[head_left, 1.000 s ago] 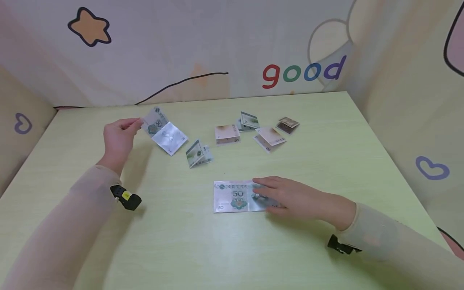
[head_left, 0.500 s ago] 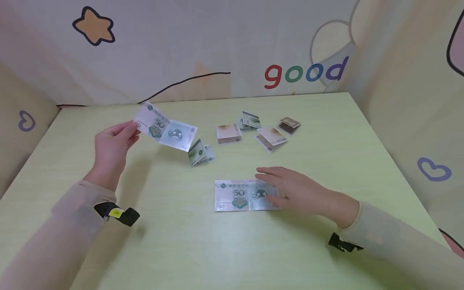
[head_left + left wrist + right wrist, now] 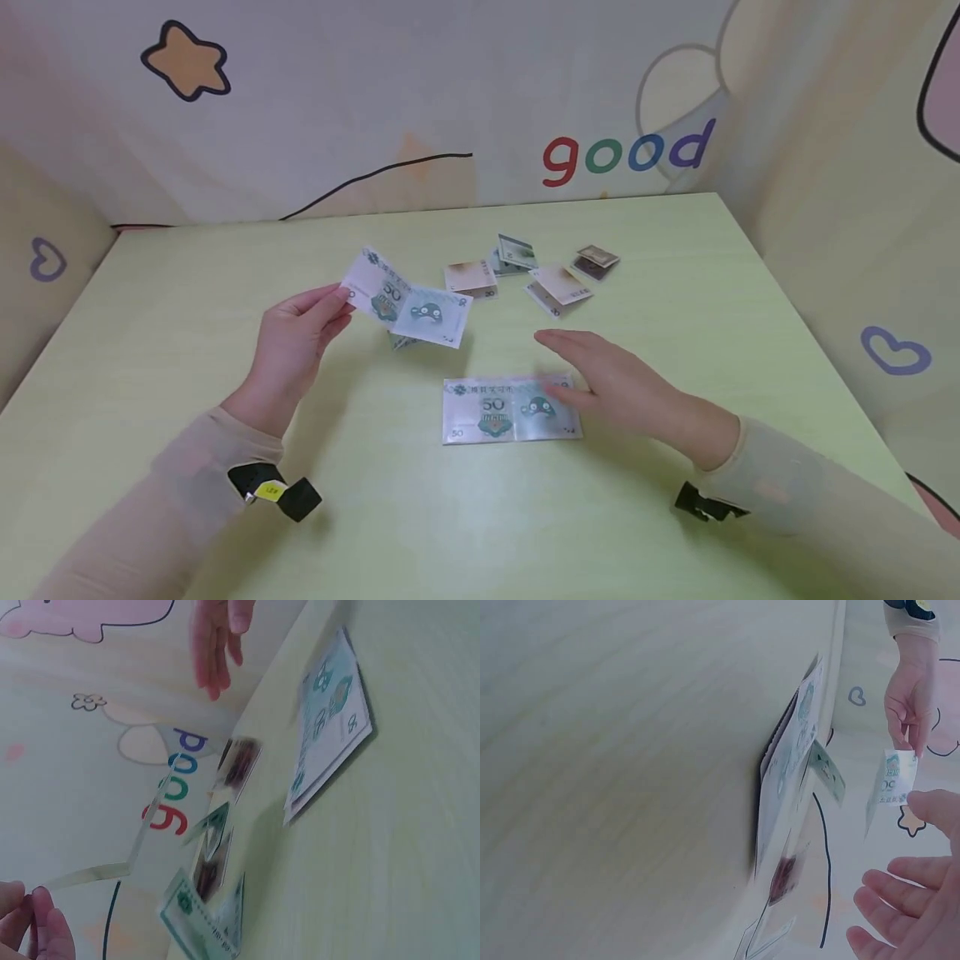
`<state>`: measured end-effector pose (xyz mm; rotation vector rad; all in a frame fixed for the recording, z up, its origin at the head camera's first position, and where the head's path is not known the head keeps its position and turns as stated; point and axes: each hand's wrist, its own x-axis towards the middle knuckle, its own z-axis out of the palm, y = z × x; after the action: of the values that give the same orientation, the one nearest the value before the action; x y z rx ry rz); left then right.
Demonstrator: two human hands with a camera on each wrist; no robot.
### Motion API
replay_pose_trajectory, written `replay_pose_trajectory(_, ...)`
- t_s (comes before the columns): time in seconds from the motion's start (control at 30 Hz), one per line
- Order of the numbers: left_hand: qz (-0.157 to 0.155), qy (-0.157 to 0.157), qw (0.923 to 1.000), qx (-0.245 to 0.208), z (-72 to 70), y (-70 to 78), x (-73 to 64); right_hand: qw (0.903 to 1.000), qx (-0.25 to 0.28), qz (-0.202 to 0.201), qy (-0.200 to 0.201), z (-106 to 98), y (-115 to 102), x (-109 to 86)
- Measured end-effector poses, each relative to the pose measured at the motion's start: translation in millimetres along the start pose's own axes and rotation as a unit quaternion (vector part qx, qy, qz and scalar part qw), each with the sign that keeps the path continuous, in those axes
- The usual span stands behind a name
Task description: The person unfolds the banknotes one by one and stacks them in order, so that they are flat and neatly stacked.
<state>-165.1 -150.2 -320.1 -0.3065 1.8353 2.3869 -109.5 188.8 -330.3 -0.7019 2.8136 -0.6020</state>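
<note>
My left hand [image 3: 300, 337] pinches the left edge of a creased 50 play banknote [image 3: 431, 315] between thumb and fingers, held up over the table. In the left wrist view that banknote [image 3: 90, 876] shows almost edge-on. A small stack of 50 play banknotes [image 3: 480, 410] lies flat in front; the right wrist view shows layered edges on the stack [image 3: 780, 772]. My right hand [image 3: 626, 392] hovers over the stack's right end, fingers straight and thumb apart, holding nothing. Behind the held note, a folded green banknote [image 3: 403, 341] is mostly hidden.
Farther back on the pale green table [image 3: 360, 533] stand several half-folded notes: a pinkish banknote [image 3: 471, 277], a green banknote [image 3: 517, 252], another pinkish banknote [image 3: 561, 286] and a brown banknote [image 3: 597, 260]. A printed cloth wall [image 3: 337, 100] rises behind the table.
My left hand has brought the 50 banknote rightward from the back left, and the note has turned face-up to the view. My right hand has lifted off the stack.
</note>
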Motion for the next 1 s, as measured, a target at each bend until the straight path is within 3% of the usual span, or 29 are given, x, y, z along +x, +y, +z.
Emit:
replay_pose_trajectory(0.23,-0.025,-0.026,0.9993,0.007,25.6,-19.0,-8.6,0.9986,0.026,0.044,0.012,-2.1,-4.7,6.0)
replay_pose_trajectory(0.47,-0.03,-0.043,0.9966,0.063,47.7,-31.8,-15.3,0.9986,0.027,0.043,0.016,-1.5,-4.2,9.6)
replay_pose_trajectory(0.73,-0.033,-0.054,0.9941,0.088,58.1,-39.8,-24.4,0.9993,0.022,0.031,0.005,1.5,-5.5,16.0)
replay_pose_trajectory(1.0,-0.026,-0.077,0.9934,0.081,67.8,-45.0,-33.2,0.9996,-0.005,0.027,-0.006,4.3,-5.8,19.4)
